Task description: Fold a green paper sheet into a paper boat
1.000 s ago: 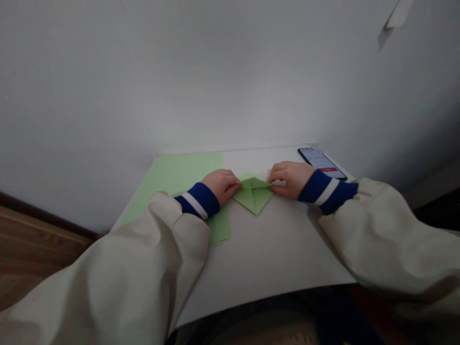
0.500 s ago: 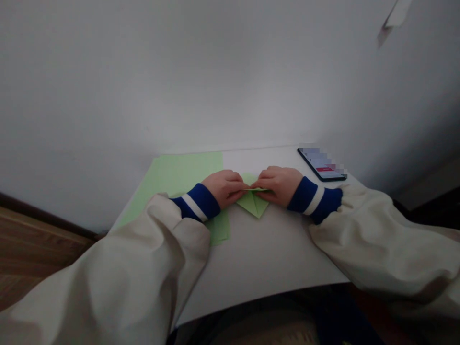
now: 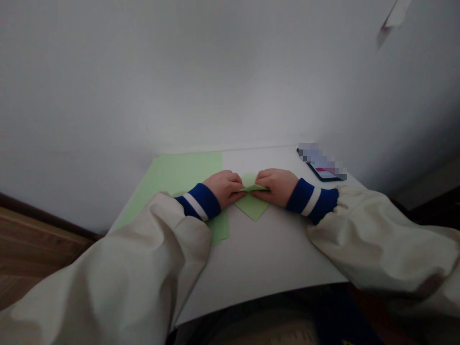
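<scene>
A small piece of folded light-green paper [image 3: 254, 209] lies at the middle of the white table, one pointed corner facing me. My left hand [image 3: 227, 187] pinches its left side between thumb and fingers. On the opposite side my right hand [image 3: 273, 184] grips the paper the same way. Between the two hands a flap of the paper stands raised, with a rounded-looking green part behind it. The fingertips partly hide the folds.
Sheets of light-green paper [image 3: 179, 167] lie at the table's left, partly under my left forearm. A phone [image 3: 325, 172] rests at the back right of the white table [image 3: 266, 268]. Behind it rises a pale wall [image 3: 230, 86]. Wooden furniture [image 3: 36, 254] stands at the left.
My fingertips have moved slightly apart, the right hand shifting a little. The raised flap between them now shows more of its surface, and the front corner looks flatter.
</scene>
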Available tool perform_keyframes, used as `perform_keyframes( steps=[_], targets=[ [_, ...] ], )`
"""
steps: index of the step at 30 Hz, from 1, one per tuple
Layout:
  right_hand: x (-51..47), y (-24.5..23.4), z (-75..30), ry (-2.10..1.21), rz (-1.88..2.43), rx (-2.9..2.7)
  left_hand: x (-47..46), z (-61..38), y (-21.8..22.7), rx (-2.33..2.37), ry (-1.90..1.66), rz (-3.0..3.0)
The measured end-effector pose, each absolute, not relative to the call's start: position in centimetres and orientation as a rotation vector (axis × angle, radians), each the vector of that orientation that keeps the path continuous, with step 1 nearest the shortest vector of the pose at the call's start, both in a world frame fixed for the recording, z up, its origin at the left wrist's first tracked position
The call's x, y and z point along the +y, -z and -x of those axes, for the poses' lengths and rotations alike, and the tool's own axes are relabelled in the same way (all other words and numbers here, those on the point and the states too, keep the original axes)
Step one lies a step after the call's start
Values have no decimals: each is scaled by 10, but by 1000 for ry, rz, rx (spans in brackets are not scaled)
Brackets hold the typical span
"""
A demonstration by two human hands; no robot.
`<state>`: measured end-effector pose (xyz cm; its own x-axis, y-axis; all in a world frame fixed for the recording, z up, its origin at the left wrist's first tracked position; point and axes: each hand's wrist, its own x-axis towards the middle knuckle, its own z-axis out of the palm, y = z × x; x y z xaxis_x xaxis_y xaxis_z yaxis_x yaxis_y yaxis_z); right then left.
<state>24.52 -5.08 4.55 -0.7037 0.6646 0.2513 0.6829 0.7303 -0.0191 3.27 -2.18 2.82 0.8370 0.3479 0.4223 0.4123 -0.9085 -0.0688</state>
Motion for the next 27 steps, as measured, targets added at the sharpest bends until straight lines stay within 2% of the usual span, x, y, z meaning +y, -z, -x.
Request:
perform_keyframes(
  steps=[12,27],
  targets=[
    [-42,-54,-261,-63,1492,-2737,-20,-30,-18,-868,653,3002],
    [-35,-54,-279,-423,1659,-2730,-25,-28,-17,-1125,551,2948]
  ],
)
